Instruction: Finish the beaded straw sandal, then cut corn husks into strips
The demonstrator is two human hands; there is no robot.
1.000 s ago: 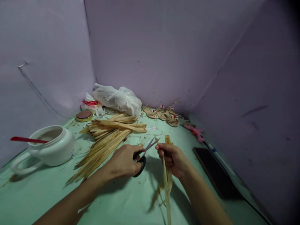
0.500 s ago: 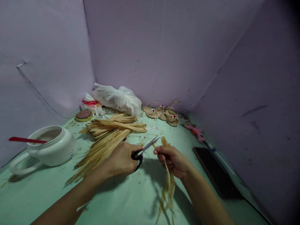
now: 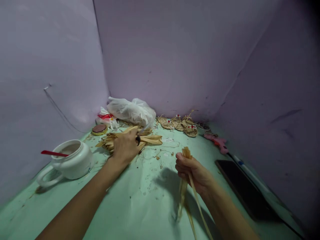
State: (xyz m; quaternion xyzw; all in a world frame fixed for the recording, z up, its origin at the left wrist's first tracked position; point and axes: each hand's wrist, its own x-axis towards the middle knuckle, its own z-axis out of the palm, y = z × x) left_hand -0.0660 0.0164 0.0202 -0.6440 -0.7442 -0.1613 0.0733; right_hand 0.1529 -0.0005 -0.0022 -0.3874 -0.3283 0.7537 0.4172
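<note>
My right hand [image 3: 192,170] is closed round a small bundle of dried leaf strips [image 3: 186,200]; their cut ends poke up above my fist and the long ends trail down to the green table [image 3: 140,203]. My left hand [image 3: 125,146] is stretched out to the far left and rests on the pile of dried leaves [image 3: 150,139]. Its fingers are curled, and a black scissors handle [image 3: 138,140] shows at the fingers. The blades are hidden.
A white pot [image 3: 75,161] with a red spoon [image 3: 52,153] stands at left. Behind the pile lie a gold-lidded tin [image 3: 99,129], a plastic bag [image 3: 132,111] and several small woven sandals [image 3: 181,124]. A pink glue gun [image 3: 217,141] and a black slab [image 3: 243,188] lie right.
My left hand has carried the scissors away from the strips, forward and left onto the leaf pile. My right hand still holds the strips. The view has shifted slightly left.
</note>
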